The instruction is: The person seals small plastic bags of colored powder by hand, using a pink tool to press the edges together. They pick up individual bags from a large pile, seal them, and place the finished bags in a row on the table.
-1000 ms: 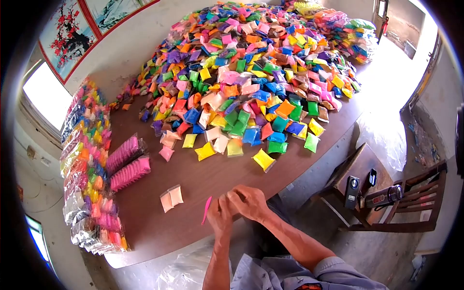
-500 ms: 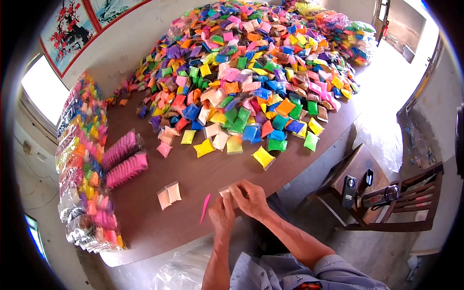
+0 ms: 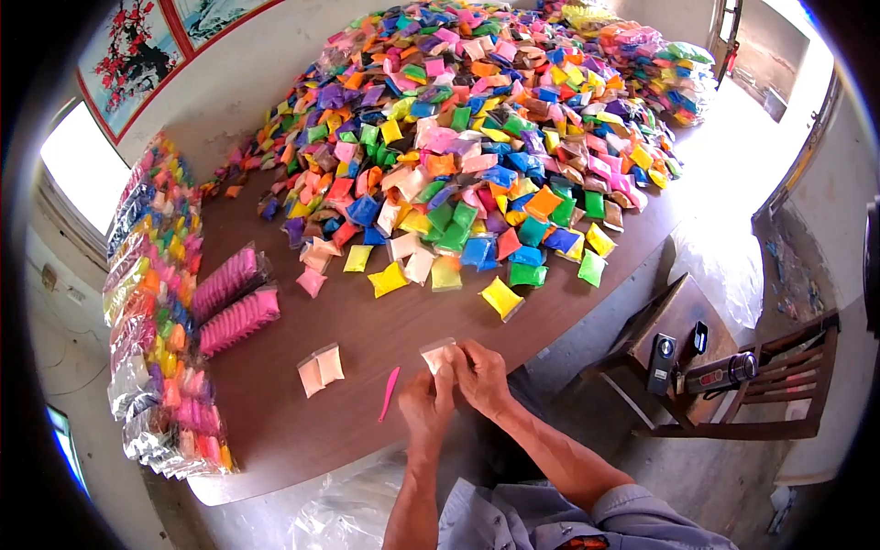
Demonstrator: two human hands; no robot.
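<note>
Near the table's front edge, a small pale peach packet (image 3: 437,355) is pinched between both hands. My left hand (image 3: 427,403) grips its lower part, thumb pointing up. At the packet's right side, my right hand (image 3: 480,377) has its fingers curled against it. Just left of my hands lies a pink plastic tool (image 3: 389,394), untouched. Two peach packets (image 3: 320,370) rest side by side farther left on the brown table (image 3: 367,321).
A large heap of colourful packets (image 3: 449,147) covers the back. Two rows of pink packets (image 3: 239,321) and stacked clear bags (image 3: 165,339) are at left. At right, a small wooden table (image 3: 683,316) holds dark devices, beside a chair (image 3: 788,385).
The packet shows more above my fingers. My left thumb has come up onto it, and my right hand has shifted slightly to the right.
</note>
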